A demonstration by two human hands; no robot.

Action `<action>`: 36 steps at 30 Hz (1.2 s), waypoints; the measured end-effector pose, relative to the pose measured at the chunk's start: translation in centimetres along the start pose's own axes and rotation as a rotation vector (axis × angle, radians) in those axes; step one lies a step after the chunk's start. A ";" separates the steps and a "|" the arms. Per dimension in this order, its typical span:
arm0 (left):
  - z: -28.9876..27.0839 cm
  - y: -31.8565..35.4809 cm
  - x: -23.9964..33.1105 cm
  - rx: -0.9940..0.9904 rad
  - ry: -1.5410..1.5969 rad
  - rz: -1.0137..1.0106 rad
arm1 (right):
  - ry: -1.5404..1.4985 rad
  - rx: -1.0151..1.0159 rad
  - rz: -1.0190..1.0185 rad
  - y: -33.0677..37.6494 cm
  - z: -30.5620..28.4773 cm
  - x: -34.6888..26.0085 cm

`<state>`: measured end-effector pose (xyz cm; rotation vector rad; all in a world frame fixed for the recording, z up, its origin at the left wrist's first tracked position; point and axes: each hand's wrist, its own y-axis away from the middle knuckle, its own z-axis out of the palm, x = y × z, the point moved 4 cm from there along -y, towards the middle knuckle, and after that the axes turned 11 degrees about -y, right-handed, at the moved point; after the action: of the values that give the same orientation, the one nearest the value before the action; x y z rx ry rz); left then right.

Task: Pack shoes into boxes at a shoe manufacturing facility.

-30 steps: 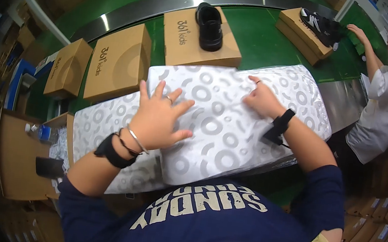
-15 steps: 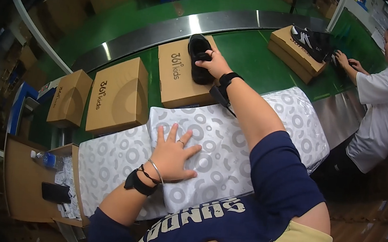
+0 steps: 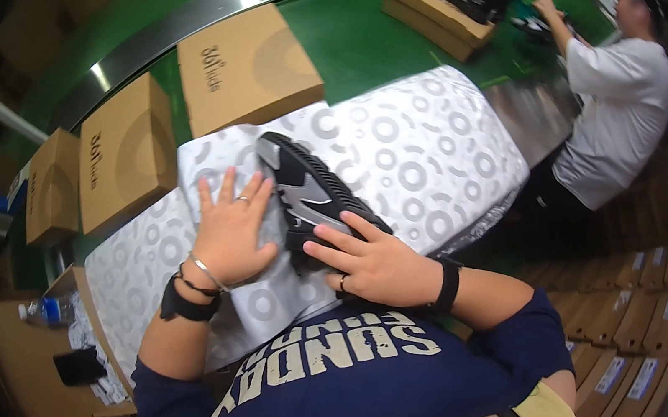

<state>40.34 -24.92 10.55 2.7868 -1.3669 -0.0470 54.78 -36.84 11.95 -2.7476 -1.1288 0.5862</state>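
A black shoe with a grey stripe lies on its side on a sheet of white wrapping paper with grey rings. My right hand rests over the shoe's near end and holds it down. My left hand lies flat with fingers spread on a lifted fold of the paper, just left of the shoe. The paper stack covers the work surface in front of me.
Brown cardboard shoe boxes sit on a green conveyor belt beyond the paper. Another person in a white shirt works at the far right with a box holding black shoes. Stacked boxes line the right side.
My right hand reached to the box on the belt, took the black shoe and brought it onto the paper. My left hand stayed on the paper and lifted a fold.
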 end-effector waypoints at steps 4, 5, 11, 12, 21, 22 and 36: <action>0.2 0.1 0.1 0.011 0.031 -0.006 | -0.476 0.437 0.624 6.4 -2.6 9.3; 0.2 0.2 0.1 0.000 0.040 -0.030 | -0.279 0.626 0.804 9.5 -3.6 11.5; -0.6 -0.3 0.8 -0.029 0.101 -0.034 | 0.106 0.523 1.194 21.5 -2.8 16.4; -0.5 -0.3 0.7 -0.024 0.108 -0.034 | 0.064 0.536 1.228 21.2 -2.5 16.4; -0.1 0.4 -0.3 0.040 0.187 -0.016 | 0.413 0.524 0.934 11.8 -6.5 11.0; -0.5 1.0 -0.7 0.042 0.177 -0.040 | 0.456 0.484 0.683 8.4 -8.4 8.0; -4.3 4.2 -4.9 0.411 1.504 -0.540 | -0.400 0.414 -0.641 -4.1 -9.3 -5.5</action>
<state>34.22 -23.51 15.12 2.1056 -0.2116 1.9265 52.14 -37.36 23.21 -1.8199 -1.6362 1.1285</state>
